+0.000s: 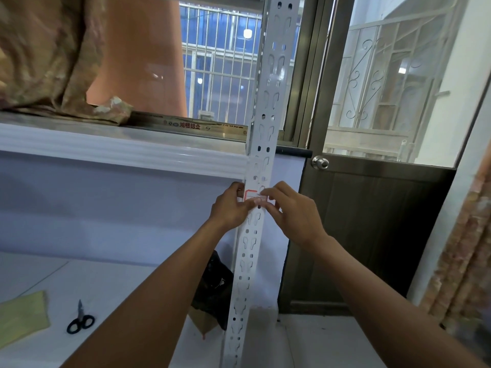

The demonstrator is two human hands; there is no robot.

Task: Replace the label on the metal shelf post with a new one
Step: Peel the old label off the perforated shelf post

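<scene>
A white perforated metal shelf post (268,102) runs from the top of the view to the bottom. A small white label with a red border (252,194) lies flat on its face, just below the upper shelf. My left hand (231,205) grips the post's left edge, its thumb pressing the label's lower left. My right hand (289,212) comes in from the right, its fingertips on the label's right end. The fingers hide part of the label.
Black-handled scissors (80,320) and a yellow cloth (22,314) lie on the lower white shelf (106,282) at the left. A crumpled sack (47,54) sits on the upper shelf (106,147). A dark bag (215,288) is behind the post. A door with a round knob (320,163) stands to the right.
</scene>
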